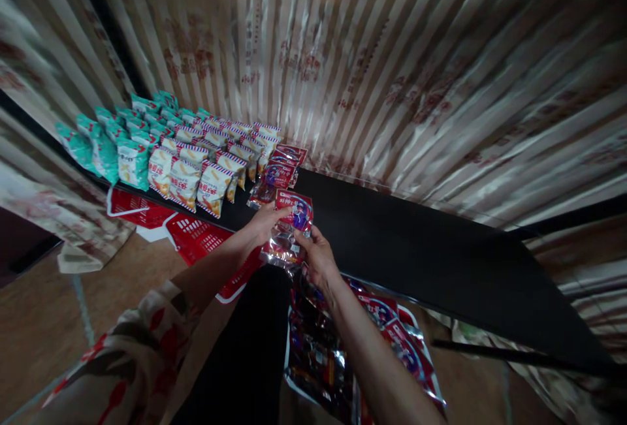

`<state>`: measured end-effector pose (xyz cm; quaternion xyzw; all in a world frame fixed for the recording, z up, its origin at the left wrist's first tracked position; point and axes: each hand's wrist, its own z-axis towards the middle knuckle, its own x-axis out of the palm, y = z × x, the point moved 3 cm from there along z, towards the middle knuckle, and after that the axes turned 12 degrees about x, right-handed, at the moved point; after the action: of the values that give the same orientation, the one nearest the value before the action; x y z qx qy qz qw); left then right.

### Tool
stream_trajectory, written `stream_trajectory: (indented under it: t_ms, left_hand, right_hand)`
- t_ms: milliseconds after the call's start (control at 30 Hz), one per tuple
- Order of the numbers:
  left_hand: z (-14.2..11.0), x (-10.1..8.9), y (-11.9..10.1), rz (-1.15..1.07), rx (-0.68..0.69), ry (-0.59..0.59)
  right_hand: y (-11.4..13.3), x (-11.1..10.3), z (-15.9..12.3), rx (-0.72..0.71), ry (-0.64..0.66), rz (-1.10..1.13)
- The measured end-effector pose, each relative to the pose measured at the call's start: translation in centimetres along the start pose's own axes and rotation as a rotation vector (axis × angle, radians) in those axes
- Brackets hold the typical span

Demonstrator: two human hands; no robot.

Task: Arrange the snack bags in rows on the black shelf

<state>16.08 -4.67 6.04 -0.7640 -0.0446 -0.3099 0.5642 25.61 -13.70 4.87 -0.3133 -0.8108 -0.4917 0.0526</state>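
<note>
Both hands grip red snack packets [294,208] with a purple picture and silvery lower ends, held over the shelf's front edge. My left hand [267,221] pinches them from the left, its thumb across the front. From the right, my right hand [316,252] closes on the lower part. How many packets are held I cannot tell. Just beyond, more red packets [280,173] lie in a row on the black shelf [392,236]. Below my right forearm, a basket [290,373] with a pale rim holds several similar red packets [406,346].
White bags with striped tops [186,177] stand in rows left of the red packets. Further left stand teal bags [132,160]. Red baskets [196,236] sit under the shelf's front edge. A striped curtain [323,53] hangs behind the shelf.
</note>
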Motion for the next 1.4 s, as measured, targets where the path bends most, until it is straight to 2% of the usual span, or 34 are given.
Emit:
stream_trajectory:
  t_ms: [233, 400, 667, 800, 933, 1133, 1267, 1400]
  left_hand:
    - [-0.7, -2.8, 0.3, 0.07, -0.032, 0.025]
    - [-0.3, -4.7, -0.4, 0.077, 0.037, -0.04]
    - [0.2, -5.4, -1.2, 0.116, 0.098, 0.013]
    - [0.9, -5.7, -1.6, 0.098, 0.134, 0.034]
    - [2.6, -5.8, -2.2, 0.079, 0.187, 0.053]
    - [4.8, -6.2, -2.8, 0.142, 0.248, -0.033]
    - [5.4, -6.7, -3.3, 0.239, 0.273, -0.141]
    - [5.8, -6.9, -3.6, 0.372, 0.303, -0.191]
  right_hand:
    - [-1.2, 1.2, 0.9, 0.01, -0.031, -0.052]
    - [-1.3, 3.0, 1.2, 0.027, -0.046, -0.109]
    - [-0.6, 3.7, 2.4, 0.064, -0.082, -0.207]
    - [-0.7, 3.9, 3.5, 0.004, -0.084, -0.216]
    - [-0.3, 4.1, 5.1, -0.103, -0.126, -0.265]
    - [1.1, 4.9, 7.9, -0.202, -0.194, -0.364]
    - [1.3, 5.2, 9.5, -0.232, -0.23, -0.433]
    - [1.3, 5.2, 10.4, -0.282, -0.284, -0.528]
